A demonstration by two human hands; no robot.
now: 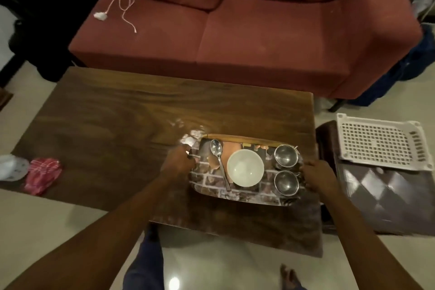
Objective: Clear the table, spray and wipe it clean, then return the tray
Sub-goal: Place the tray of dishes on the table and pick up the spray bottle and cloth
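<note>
A brick-patterned tray lies on the right end of the dark wooden table. On it are a white bowl, a steel spoon to the bowl's left, and two steel cups on the right. My left hand grips the tray's left edge. My right hand grips its right edge. A red checked cloth is on the table's left end, beside a white object that is cut off at the frame's edge.
A red sofa stands behind the table, with a white cord on its seat. Right of the table is a dark stool bearing a white plastic lattice basket. My legs and a bare foot show on the pale tiled floor.
</note>
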